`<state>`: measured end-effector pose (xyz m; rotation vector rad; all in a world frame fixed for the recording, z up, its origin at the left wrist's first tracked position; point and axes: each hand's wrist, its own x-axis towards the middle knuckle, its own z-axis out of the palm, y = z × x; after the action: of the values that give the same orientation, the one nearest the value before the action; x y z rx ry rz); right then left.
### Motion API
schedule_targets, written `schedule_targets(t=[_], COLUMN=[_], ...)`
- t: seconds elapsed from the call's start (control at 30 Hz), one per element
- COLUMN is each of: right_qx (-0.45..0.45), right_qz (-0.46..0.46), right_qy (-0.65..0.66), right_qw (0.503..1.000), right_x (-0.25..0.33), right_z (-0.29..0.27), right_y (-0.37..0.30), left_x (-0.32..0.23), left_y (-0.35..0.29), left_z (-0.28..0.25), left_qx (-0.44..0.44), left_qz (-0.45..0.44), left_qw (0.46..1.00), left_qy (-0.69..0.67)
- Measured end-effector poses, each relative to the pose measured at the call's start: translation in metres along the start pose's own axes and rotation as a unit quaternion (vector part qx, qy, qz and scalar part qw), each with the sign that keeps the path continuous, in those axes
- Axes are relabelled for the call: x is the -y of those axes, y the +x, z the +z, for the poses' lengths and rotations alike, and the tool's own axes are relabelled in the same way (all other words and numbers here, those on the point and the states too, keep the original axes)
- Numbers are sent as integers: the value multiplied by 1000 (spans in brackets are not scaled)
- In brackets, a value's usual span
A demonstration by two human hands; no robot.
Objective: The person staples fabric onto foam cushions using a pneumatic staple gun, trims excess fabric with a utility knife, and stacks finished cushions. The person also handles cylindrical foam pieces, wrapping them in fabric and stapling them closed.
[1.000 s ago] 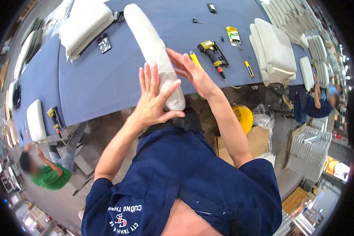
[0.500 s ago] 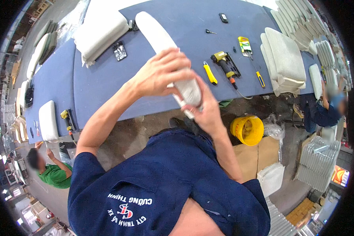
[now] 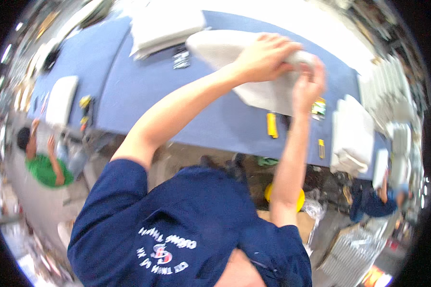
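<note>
Cushion (image 3: 264, 91) now beyond yellow tool (image 3: 272, 125)

Off-white cushion (image 3: 220, 47), blue tabletop (image 3: 143, 91), yellow tool (image 3: 272, 125), navy shirt (image 3: 210, 215) with red-and-white emblem (image 3: 161, 253), green shirt (image 3: 48, 171)

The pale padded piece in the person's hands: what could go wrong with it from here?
The pale padded piece might slip or swing: the left hand and right hand both hold it toward its right-hand end, leaving the other end sticking out.
Its lower edge could knock the yellow tool lying nearby on the blue table.
Swung to the right, it might bump the pale stack.
</note>
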<state>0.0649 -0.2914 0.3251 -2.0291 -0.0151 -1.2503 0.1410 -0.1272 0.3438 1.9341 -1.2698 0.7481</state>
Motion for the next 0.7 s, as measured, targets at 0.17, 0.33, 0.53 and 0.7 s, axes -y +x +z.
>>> schedule_targets(t=[0.17, 0.33, 0.53, 0.7], right_qx=[-26, 27, 171, 202], right_qz=[-46, 2, 79, 22], right_qy=[-55, 57, 238, 229], right_qw=[997, 998, 953, 952], right_x=[-10, -15, -30, -43], right_z=[7, -2, -11, 4], right_y=[8, 28, 63, 78], left_x=[1, -4, -8, -13], left_y=[19, 57, 52, 58], left_z=[-4, -15, 7, 26], left_qx=[40, 160, 14, -126], left_qz=[-34, -126, -197, -186], left_qw=[998, 970, 971, 974], left_qy=[-26, -135, -138, -34])
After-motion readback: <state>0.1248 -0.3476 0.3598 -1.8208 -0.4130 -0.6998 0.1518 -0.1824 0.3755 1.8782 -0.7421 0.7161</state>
